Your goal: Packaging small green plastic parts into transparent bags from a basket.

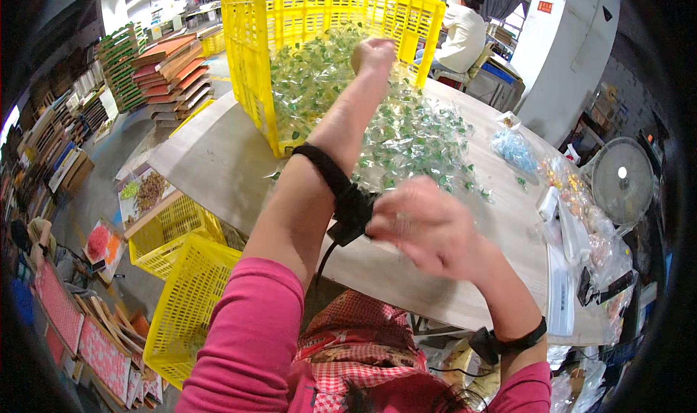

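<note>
My left arm reaches far forward. My left hand (374, 54), its fingers curled in, is over the pile at the opening of a tipped yellow plastic crate (250, 57); what it holds, if anything, is hidden. Many small clear plastic packets with green leaf-like pieces (428, 133) spill from the crate onto the table (210, 148). Closer to me, my right hand (428, 228) hovers above the table beside my left forearm, smeared by motion. Its fingers look bent, and nothing clear shows in them. Both forearms wear black straps with small devices.
At the right table edge lie a bag of blue pieces (514, 148), packets of coloured pieces (566, 184) and a grey fan (622, 177). Yellow crates (185, 304) stand low on the left, near stacked boards (170, 72). Another person (465, 35) sits beyond the table.
</note>
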The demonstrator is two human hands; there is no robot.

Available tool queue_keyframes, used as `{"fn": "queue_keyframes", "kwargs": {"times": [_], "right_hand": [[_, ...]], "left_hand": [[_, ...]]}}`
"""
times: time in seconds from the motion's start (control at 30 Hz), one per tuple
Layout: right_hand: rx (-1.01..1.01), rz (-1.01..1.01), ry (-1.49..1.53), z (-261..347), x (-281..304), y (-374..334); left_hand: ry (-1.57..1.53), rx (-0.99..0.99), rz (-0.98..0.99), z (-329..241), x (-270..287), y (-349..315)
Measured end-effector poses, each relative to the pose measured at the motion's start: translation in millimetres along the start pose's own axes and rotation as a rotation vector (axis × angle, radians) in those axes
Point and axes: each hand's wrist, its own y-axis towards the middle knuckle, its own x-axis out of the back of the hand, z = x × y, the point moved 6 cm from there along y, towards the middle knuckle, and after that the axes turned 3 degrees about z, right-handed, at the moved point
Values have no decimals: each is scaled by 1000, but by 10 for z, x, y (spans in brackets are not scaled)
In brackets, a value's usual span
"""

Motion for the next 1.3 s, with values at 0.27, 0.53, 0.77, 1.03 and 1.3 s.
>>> {"fn": "queue_keyframes", "kwargs": {"times": [0.27, 0.53, 0.77, 1.03, 1.3], "right_hand": [[-129, -136, 108, -208, 88, 229], [-163, -162, 276, -156, 29, 164], [-383, -234, 194, -25, -45, 442], [-599, -249, 893, -241, -125, 321], [-767, -234, 1117, -240, -151, -47]], "left_hand": [[-1258, 420, 179, -434, -7, 48], [-1691, 247, 118, -843, 340, 178], [651, -846, -160, -1071, -166, -546], [1623, -1627, 638, -211, -681, -1127], [1941, -1500, 474, -177, -644, -808]]}}
